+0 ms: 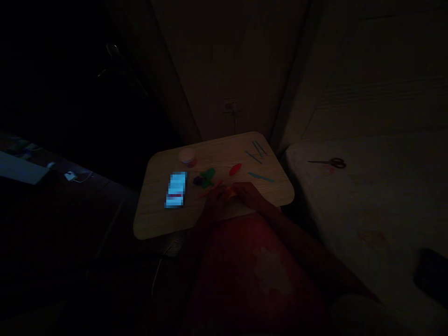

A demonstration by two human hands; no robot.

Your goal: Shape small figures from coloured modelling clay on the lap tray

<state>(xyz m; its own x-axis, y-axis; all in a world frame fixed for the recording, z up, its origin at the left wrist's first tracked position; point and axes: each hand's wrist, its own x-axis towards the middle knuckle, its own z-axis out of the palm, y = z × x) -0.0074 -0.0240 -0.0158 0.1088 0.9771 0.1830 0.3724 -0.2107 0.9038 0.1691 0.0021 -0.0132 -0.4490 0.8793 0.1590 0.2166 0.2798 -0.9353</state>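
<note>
The scene is very dark. My left hand [217, 199] and my right hand [247, 194] meet at the near edge of a small wooden-topped table [161, 221]. Their fingers are curled in on a small piece of orange modelling clay [230, 191], which shows between them. Thin orange-pink strips [210, 190] lie beside my left hand. Just beyond are a green leaf-like clay shape [209, 174] and a dark purple lump [198, 180]. A red oval clay piece [235, 169] lies past my right hand. My fingertips are hard to make out.
A lit phone [176, 189] lies on the left side of the table, with a pale tub [188, 157] behind it. A blue-green stick [261, 177] and several thin sticks [258, 149] lie at right. Scissors [329, 162] rest on a pale surface [336, 200] farther right.
</note>
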